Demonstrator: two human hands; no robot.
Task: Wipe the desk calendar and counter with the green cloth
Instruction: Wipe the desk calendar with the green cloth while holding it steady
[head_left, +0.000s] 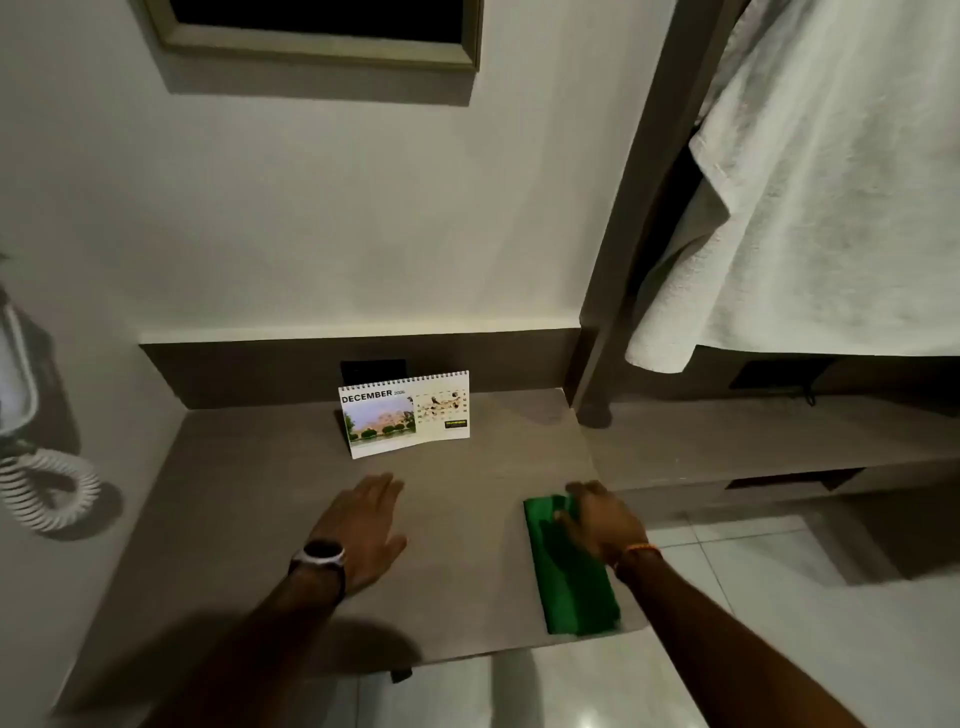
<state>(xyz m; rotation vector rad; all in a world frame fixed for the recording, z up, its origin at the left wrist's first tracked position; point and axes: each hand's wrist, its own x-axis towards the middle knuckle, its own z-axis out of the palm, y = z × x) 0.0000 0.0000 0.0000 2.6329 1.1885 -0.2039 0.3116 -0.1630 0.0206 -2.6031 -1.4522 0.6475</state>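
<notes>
right hand lies flat, fingers spread on the green cloth right of the desk calendar, left hand open, holding nothing

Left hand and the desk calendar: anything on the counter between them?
Nothing: in the head view only bare counter separates the left hand from the desk calendar.

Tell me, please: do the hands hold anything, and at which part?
Nothing is clearly gripped. The right hand lies on the far end of the green cloth; the left hand is open and empty.
</notes>
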